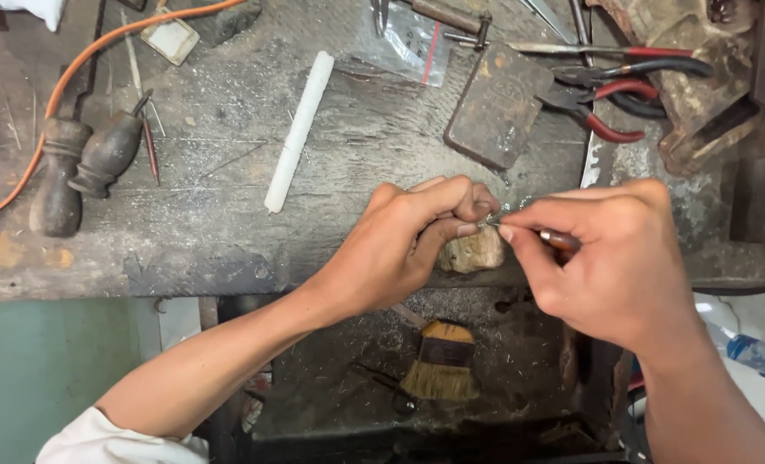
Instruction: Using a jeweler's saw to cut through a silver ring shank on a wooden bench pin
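Observation:
My left hand (pixel 412 236) is curled shut, pinching a tiny silvery metal piece (pixel 504 208) at its fingertips, resting over a worn wooden bench peg (pixel 477 253) at the workbench's front edge. My right hand (pixel 610 253) grips a thin hand tool with an orange-brown handle (pixel 561 241), its tip meeting the small piece between my two hands. What the small piece is cannot be made out; fingers hide most of it.
On the scratched grey workbench (pixel 228 223) lie a white stick (pixel 300 129), two dark wooden-handled tools (pixel 86 167), a dark flat metal block (pixel 496 107), red-handled pliers (pixel 614 99) and an orange cord (pixel 82 73). A small brush (pixel 442 361) lies in the tray below.

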